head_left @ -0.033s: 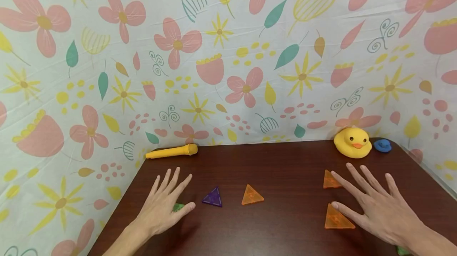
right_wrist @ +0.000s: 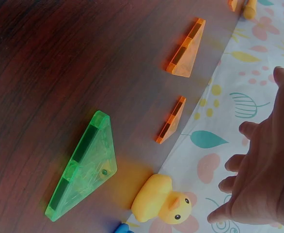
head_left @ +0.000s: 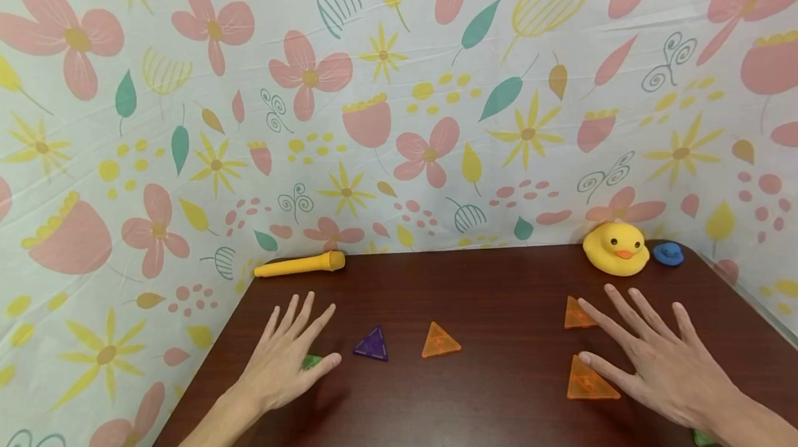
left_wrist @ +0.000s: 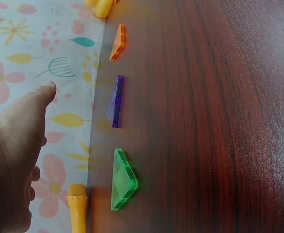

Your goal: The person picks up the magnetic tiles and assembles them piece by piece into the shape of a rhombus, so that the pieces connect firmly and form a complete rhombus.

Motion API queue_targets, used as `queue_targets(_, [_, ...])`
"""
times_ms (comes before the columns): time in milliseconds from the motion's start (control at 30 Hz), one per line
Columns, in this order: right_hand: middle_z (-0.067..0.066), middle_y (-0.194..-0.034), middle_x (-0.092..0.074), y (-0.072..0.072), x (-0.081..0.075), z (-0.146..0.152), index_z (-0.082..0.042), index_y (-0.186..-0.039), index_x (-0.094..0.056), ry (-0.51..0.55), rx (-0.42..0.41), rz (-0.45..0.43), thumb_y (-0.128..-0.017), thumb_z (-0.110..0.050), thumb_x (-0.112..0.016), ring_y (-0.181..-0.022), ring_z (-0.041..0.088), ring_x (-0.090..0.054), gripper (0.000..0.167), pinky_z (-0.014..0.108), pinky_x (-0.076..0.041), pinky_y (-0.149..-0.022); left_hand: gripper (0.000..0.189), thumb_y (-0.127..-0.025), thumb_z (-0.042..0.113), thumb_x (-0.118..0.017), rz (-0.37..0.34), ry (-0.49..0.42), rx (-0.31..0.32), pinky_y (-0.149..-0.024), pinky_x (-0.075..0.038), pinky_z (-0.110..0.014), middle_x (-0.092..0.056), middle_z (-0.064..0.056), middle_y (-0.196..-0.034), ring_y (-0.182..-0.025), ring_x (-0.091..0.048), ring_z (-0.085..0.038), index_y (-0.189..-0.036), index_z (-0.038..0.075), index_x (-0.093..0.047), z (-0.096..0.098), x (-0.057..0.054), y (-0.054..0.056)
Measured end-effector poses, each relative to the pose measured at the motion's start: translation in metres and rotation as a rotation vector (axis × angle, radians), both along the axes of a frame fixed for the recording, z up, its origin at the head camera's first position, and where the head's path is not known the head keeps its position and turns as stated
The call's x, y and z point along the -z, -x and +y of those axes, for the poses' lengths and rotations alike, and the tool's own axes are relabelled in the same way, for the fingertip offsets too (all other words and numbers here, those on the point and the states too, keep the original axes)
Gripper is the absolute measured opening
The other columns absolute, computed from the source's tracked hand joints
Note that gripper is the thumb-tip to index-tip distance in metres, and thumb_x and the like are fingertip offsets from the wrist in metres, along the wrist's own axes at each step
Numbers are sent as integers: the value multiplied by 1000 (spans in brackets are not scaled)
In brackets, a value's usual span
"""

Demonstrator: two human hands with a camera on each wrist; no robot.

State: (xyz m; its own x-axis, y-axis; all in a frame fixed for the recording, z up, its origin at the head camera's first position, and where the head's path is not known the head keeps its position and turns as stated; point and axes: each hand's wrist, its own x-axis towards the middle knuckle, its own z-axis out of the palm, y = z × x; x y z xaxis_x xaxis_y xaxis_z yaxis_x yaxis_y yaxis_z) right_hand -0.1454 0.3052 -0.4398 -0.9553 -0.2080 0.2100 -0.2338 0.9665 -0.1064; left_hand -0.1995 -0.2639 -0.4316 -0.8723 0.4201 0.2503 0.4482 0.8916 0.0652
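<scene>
My left hand hovers with spread fingers over the left of the table, and in the head view it covers most of a green triangular tile. Just right of its thumb lie a purple triangular tile and an orange one. Fingers fanned out, my right hand is above the right side, overlapping two more orange triangular tiles, a farther one and a nearer one. Beneath that wrist a second green triangular tile is mostly hidden from the head view. Neither hand holds anything.
A yellow toy microphone lies along the table's back left edge. At the back right sit a yellow rubber duck and a small blue duck. Behind the dark wooden table hangs a flower-patterned cloth.
</scene>
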Motion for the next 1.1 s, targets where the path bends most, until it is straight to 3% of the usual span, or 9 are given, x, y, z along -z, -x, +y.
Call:
queue_targets(100, [23, -174, -17, 0, 1, 1, -36, -172, -17, 0, -1, 7, -102, -67, -57, -159, 51, -7, 86, 63, 27, -116, 78, -101, 62, -63, 3, -4, 3, -124, -12, -68, -21, -13, -174, -160, -16, -41, -168, 33, -35, 0, 1, 0])
queue_targets(367, [27, -173, -19, 1, 3, 1, -29, -173, -18, 30, -40, -26, -104, -63, -58, -158, 51, -10, 87, 47, 22, -122, 83, -100, 62, -65, 5, -12, 12, -124, -10, -66, -17, -13, -175, -161, -13, -40, -170, 35, -28, 0, 2, 0])
queue_targets(600, [26, -172, -21, 5, 3, -3, -28, -172, -19, 100, -96, -17, -101, -60, -66, -158, 50, -13, 91, 44, 18, -125, 96, -99, 60, -69, -18, -28, 22, -125, -10, -65, -12, -13, -176, -162, -10, -37, -173, 29, -16, 2, -1, 3])
queue_targets(667, [25, -172, -22, 7, 3, -6, -28, -172, -21, 154, -124, -22, -99, -58, -69, -157, 51, -18, 92, 48, 12, -127, 101, -98, 61, -70, -50, -43, 14, -126, -9, -64, -12, -12, -176, -162, -8, -36, -173, 26, -12, 3, -2, 4])
queue_targets(733, [23, -173, -22, 9, 1, -10, -29, -171, -23, 215, -150, -55, -98, -57, -72, -155, 53, -23, 93, 62, -6, -127, 106, -96, 61, -72, -90, -61, 9, -126, -8, -63, -11, -12, -176, -162, -6, -35, -173, 24, -8, 4, -4, 7])
queue_targets(800, [21, -173, -23, 11, 1, -15, -31, -171, -24, 279, -168, -110, -97, -56, -74, -152, 54, -26, 93, 74, -25, -116, 110, -96, 57, -75, -139, -103, 18, -127, -8, -62, -10, -12, -176, -162, -5, -34, -173, 22, -5, 5, -5, 10])
queue_targets(867, [19, -173, -22, 13, 0, -21, -32, -171, -23, 340, -183, -173, -96, -57, -75, -151, 54, -29, 94, 78, -37, -102, 112, -96, 50, -78, -203, -173, 44, -127, -7, -62, -8, -12, -176, -162, -2, -34, -173, 19, -2, 6, -5, 14])
queue_targets(1000, [17, -173, -23, 16, 1, -35, -32, -172, -19, 425, -240, -249, -95, -54, -77, -149, 48, -37, 98, 70, -46, -98, 112, -97, 32, -81, -350, -365, 83, -126, -9, -63, -3, -7, -177, -162, 3, -33, -172, 18, 0, 5, -5, 23])
queue_targets(1100, [16, -173, -25, 20, 3, -47, -30, -172, -16, 466, -289, -285, -95, -52, -78, -148, 44, -41, 101, 55, -52, -101, 112, -97, 28, -81, -436, -482, 78, -125, -12, -62, 2, -2, -177, -162, 5, -30, -172, 22, 3, 5, -4, 29])
